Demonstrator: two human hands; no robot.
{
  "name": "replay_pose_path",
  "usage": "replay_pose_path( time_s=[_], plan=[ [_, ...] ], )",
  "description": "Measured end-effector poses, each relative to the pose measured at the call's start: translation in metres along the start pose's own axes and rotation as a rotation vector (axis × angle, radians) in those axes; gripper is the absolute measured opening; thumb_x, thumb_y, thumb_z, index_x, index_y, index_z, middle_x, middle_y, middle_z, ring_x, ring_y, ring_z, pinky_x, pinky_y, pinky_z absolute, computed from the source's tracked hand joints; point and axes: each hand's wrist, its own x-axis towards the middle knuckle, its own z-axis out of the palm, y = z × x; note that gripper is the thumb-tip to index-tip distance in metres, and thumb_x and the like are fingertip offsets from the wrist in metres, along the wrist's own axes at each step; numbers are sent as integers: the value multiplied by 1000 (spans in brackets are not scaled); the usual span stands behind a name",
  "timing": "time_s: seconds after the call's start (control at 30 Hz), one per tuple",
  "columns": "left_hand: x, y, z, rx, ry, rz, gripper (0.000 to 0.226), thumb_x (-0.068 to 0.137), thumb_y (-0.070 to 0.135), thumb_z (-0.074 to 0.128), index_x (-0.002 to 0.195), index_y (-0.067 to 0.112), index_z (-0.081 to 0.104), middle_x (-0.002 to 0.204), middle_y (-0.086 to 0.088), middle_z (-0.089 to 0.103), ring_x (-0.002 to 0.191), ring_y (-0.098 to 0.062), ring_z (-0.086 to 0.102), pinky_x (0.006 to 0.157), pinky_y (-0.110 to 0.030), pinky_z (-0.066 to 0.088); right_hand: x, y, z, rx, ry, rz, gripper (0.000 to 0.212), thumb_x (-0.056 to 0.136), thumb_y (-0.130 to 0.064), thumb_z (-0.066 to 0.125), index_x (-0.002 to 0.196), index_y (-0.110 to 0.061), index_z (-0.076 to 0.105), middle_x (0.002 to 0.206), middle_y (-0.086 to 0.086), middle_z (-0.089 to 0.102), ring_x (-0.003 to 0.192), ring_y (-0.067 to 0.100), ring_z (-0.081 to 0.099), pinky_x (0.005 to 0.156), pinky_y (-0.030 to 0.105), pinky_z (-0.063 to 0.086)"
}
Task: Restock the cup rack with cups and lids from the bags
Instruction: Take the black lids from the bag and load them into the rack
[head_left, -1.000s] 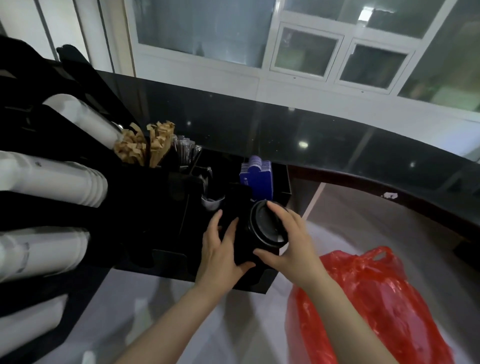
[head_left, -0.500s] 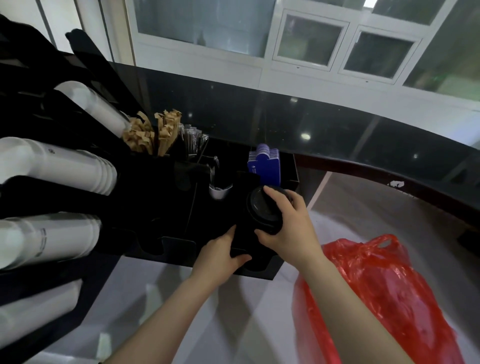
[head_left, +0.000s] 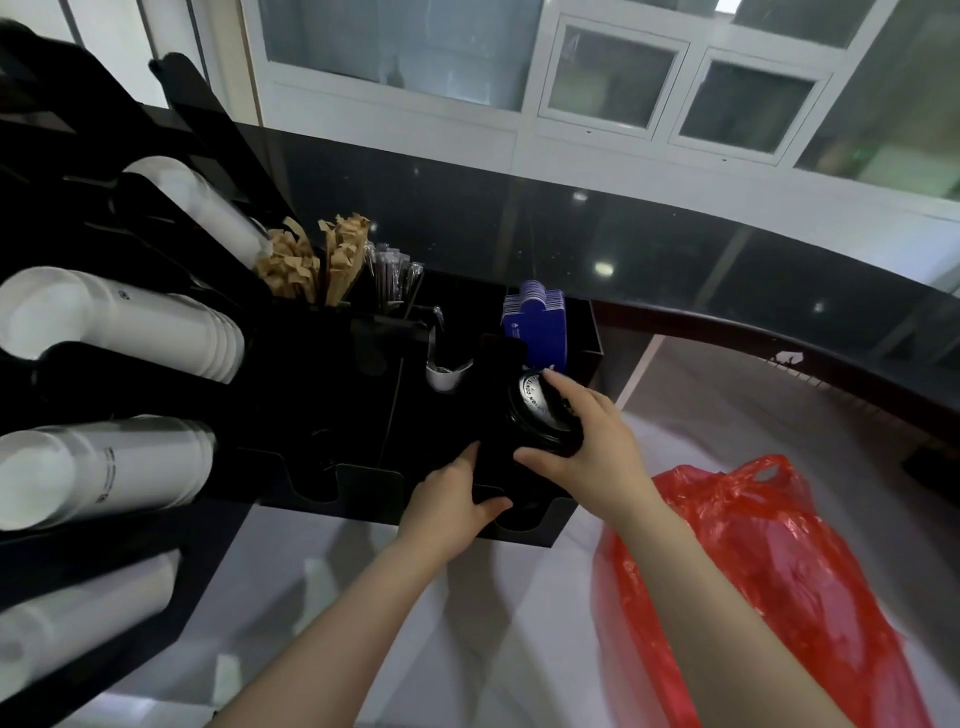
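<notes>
The stack of black lids (head_left: 543, 413) sits tilted at the front-right slot of the black organizer (head_left: 363, 483). My right hand (head_left: 587, 452) curls round it, thumb below, fingertips on top. My left hand (head_left: 449, 501) grips the organizer's front edge just beside the lids. I think the tilt could catch the stack on the slot rim and spill lids toward the red bag (head_left: 779, 571).

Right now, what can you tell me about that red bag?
The red bag looks like thin, shiny, crinkly plastic that light partly passes through. It has a cut-out handle hole at its top. It sits slumped on the pale counter, right of the black rack, and runs out of the picture. The right forearm crosses in front of it. Its contents are hidden.
</notes>
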Motion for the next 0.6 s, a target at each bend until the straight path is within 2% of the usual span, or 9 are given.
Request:
replay_pose_path(
  time_s=[0.07,0.13,0.2,0.23,0.33,0.4,0.5,0.6],
  plan=[
    [0,-1,0,-58,-5,-20,81,77,38,73,142,38,26,124,7,62,113,-19,60,89,-33,51,0,-2,0,-3,27,12,85,66,-45,80,138,-45,36,126,-15,44,109,-4,38,78,0,28],
    [-3,0,0,-171,-6,-20,92,75,36,75,143,44,14,133,11,54,119,-14,55,90,-28,47,-1,-1,0,-28,22,4,82,65,-43,82,135,-41,40,127,-10,45,109,0,42,84,3,32],
    [-5,2,-1,-257,25,7,96,73,32,78,142,46,13,140,13,45,124,-10,49,91,-24,42,-3,-2,2,-90,6,-15,81,65,-39,83,134,-39,42,135,-4,37,120,11,40,97,18,38],
    [-5,2,-1,-284,44,22,96,73,30,78,143,45,14,141,13,43,126,-9,47,92,-23,41,-3,-2,5,-135,12,-25,80,65,-38,83,134,-38,43,141,-2,30,125,16,35,102,24,36],
    [-4,5,-3,-344,75,59,95,73,27,78,144,44,17,145,13,37,128,-7,43,93,-20,42,-1,-4,11,-224,72,-20,83,69,-44,80,140,-35,39,145,-1,20,130,21,24,105,33,34],
    [-4,8,-8,-373,84,79,95,74,27,78,145,43,17,146,13,34,128,-4,42,89,-13,40,1,-5,11,-195,93,15,89,70,-52,75,145,-32,32,143,-1,23,130,21,23,105,34,33],
    [-3,16,-16,-400,100,114,94,75,27,77,146,42,18,149,12,32,132,-6,40,98,-24,43,-2,-4,11,-111,85,-9,89,71,-64,62,147,-34,25,146,-3,20,135,19,20,106,32,27],
    [-4,24,-23,-405,115,159,90,78,28,75,145,44,18,151,12,29,133,-5,36,99,-24,40,-7,-2,11,-73,103,-112,81,74,-54,67,143,-42,27,150,-7,15,140,19,17,106,30,25]
  ],
)
